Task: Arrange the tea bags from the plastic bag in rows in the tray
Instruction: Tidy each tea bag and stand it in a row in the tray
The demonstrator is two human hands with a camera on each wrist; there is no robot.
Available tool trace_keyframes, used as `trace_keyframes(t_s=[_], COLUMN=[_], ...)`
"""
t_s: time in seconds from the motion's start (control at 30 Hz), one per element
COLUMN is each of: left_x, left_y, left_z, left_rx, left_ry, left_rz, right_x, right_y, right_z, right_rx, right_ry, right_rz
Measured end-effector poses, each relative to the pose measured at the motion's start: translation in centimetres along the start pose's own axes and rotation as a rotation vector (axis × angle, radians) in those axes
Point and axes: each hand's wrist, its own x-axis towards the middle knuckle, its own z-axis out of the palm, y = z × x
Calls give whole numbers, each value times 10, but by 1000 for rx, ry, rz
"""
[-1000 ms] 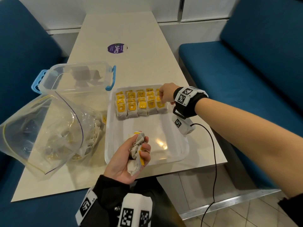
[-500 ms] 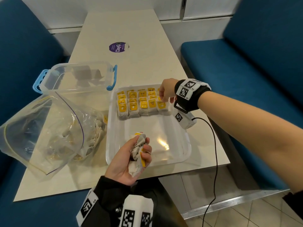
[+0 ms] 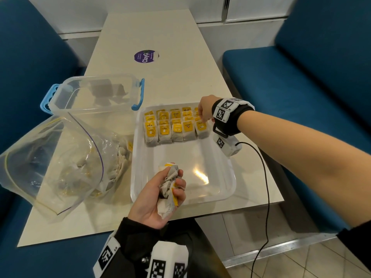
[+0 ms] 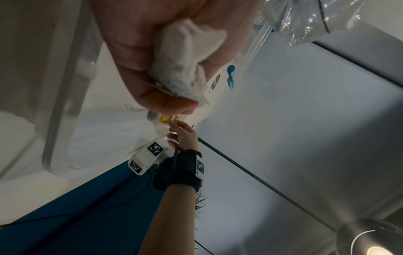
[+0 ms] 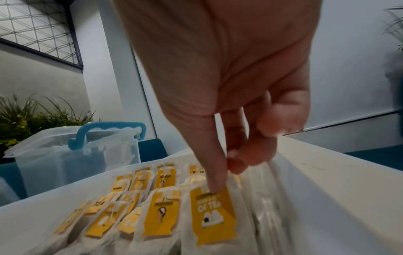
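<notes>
Tea bags in left hand (image 3: 158, 194): crumpled bundle (image 3: 168, 188), count indeterminate; lower part hidden by curled fingers; plastic bag (image 3: 50, 163) contents blurred behind film, count indeterminate; right hand (image 5: 229, 82) fingertip covers upper tag text of nearest tea bag (image 5: 212, 215); tray (image 5: 305, 215) right wall motion-blurred; back-row tag print too small to read.

You get an evenly lit, bright head view, with overhead light leaving a white glare patch on the floor of the tray (image 3: 202, 176) and wide-angle bending at the edges of the desk (image 3: 160, 33). Your left wrist view is dimmer and greyer, the left hand (image 4: 165, 51) close and soft, with a lit ceiling lamp (image 4: 370, 241) glowing in the lower right corner. In your right wrist view the right hand (image 5: 229, 77) is soft and the tray's right side smears with blur.
</notes>
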Motion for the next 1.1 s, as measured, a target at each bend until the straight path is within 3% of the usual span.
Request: trace_keyframes(t_s=[0.67, 1.1], left_x=[1, 1], left_y=[-6, -6], left_z=[-1, 0], left_rx=[2, -10], left_ry=[-6, 9], left_rz=[-4, -10], right_x=[42, -8], right_y=[21, 7], right_z=[16, 0], right_rx=[-78, -75], right_ry=[-1, 52], right_rz=[25, -48])
